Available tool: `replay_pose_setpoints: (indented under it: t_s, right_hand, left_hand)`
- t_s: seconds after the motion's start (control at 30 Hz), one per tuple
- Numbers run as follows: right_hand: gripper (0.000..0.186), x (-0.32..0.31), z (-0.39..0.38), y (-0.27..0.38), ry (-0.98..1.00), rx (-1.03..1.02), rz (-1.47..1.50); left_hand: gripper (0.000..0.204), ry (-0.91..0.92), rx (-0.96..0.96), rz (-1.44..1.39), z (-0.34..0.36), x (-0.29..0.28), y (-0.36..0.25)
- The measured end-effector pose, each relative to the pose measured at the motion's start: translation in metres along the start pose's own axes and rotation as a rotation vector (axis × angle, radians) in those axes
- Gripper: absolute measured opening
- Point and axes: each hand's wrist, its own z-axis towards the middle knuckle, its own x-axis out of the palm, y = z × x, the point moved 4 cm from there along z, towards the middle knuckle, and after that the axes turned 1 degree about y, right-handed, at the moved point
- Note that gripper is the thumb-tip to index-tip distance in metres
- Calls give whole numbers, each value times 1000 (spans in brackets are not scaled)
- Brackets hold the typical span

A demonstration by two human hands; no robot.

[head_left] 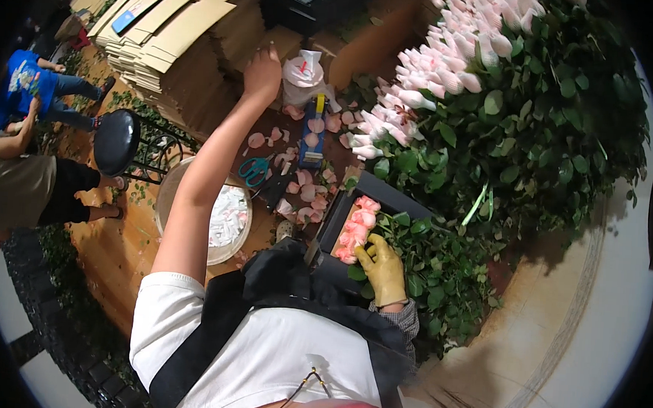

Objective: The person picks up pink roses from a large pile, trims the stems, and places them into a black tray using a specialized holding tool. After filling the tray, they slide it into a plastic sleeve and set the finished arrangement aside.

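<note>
Pink roses (360, 222) sit inside the dark box (393, 193), gloved right hand (384, 272) half-curled right at them, can't tell if it's pinching. Bare left hand (262, 75) is well off past the box, grip unclear too.

Up at top centre, the bare left hand (262, 75) stretches out beside the stacked cardboard (174, 30)! Right of centre, the yellow-gloved right hand (383, 270) sits right at the pink roses (357, 231) in the black box (390, 192). Sleeved rosebuds (441, 66) crowd the upper right, teal-handled scissors (253, 172) lie centre-left, and there's a blue-shirted person (31, 81) far upper left!
</note>
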Motion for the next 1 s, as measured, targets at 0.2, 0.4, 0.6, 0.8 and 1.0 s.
replay_pose_setpoints:
  t_s: [0.2,0.4,0.6,0.8,1.0]
  right_hand:
    - [38,0,1,2,-5,-86,18]
    - [35,0,8,-2,-41,-138,-41]
    - [30,5,11,-7,31,-142,-59]
    - [46,4,21,-46,251,172,842]
    - [39,12,19,-31,111,120,172]
  left_hand:
    - [16,54,91,221,13,-45,4]
    - [12,-431,34,-187,-41,-197,-14]
    - [23,923,-304,-1342,-236,-164,-165]
    - [38,737,-21,-892,-263,-132,-191]
    - [73,421,830,-773,-235,-172,-221]
